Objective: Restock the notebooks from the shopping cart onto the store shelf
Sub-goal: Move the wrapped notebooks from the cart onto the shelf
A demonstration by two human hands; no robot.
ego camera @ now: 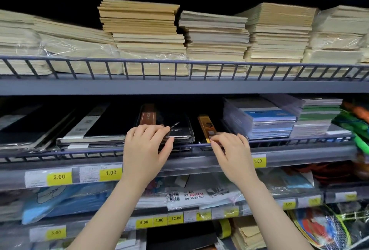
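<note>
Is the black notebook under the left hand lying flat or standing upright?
Flat. The black notebook lies cover-up behind the wire rail; the left hand grips its front edge.

1. Upper shelf (179, 87), wire rail: stacks of tan notebooks (143, 30), some plastic-wrapped.
2. Middle shelf (299, 152): black wrapped notebooks (111, 123), blue-covered stack (267, 121), green-edged stack (317, 115).
3. Yellow price tags (110, 173) on the edge.

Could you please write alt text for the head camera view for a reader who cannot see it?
Two bare hands reach to a store's middle shelf: the left hand grips a black wrapped notebook, the right hand touches an orange-spined notebook at the wire rail. Tan notebook stacks fill the shelf above; yellow price tags line the shelf edges.
</note>
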